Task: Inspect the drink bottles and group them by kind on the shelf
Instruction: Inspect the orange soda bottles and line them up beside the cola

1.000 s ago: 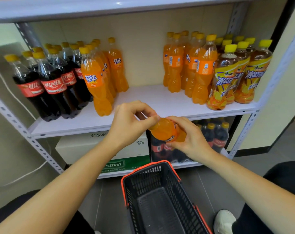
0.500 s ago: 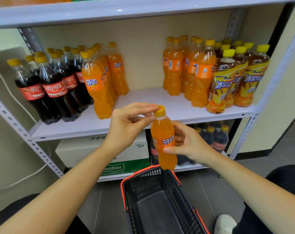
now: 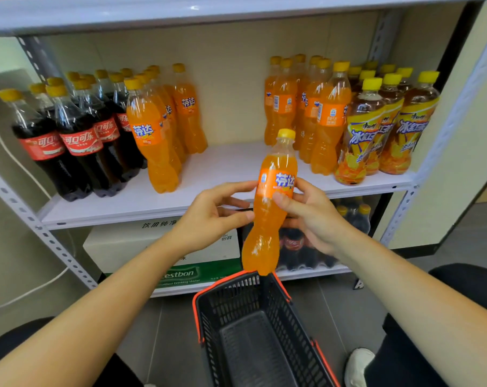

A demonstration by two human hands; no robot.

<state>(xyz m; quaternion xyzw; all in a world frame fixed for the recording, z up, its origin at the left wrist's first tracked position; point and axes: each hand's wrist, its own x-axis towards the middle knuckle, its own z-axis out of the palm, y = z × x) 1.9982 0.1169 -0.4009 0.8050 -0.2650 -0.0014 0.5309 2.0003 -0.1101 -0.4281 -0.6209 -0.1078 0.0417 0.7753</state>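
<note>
I hold an orange soda bottle [image 3: 273, 208] upright in front of the white shelf board [image 3: 222, 169]. My right hand [image 3: 312, 216] grips it around the label. My left hand [image 3: 214, 216] touches its left side with fairly straight fingers and thumb. On the shelf stand cola bottles [image 3: 69, 141] at the left, orange soda bottles [image 3: 158, 129] beside them, a second orange soda group [image 3: 306, 107] at the right, and iced tea bottles [image 3: 390, 127] at the far right.
A black basket with an orange rim [image 3: 259, 331] sits on the floor below the bottle, with nothing in it. The lower shelf holds a white water carton [image 3: 125, 241] and a cola pack [image 3: 306, 247]. A white shoe [image 3: 356, 364] is at the bottom right.
The bottle turned from lying sideways to upright and rose a little. My left hand slid from the cap down to the bottle's side.
</note>
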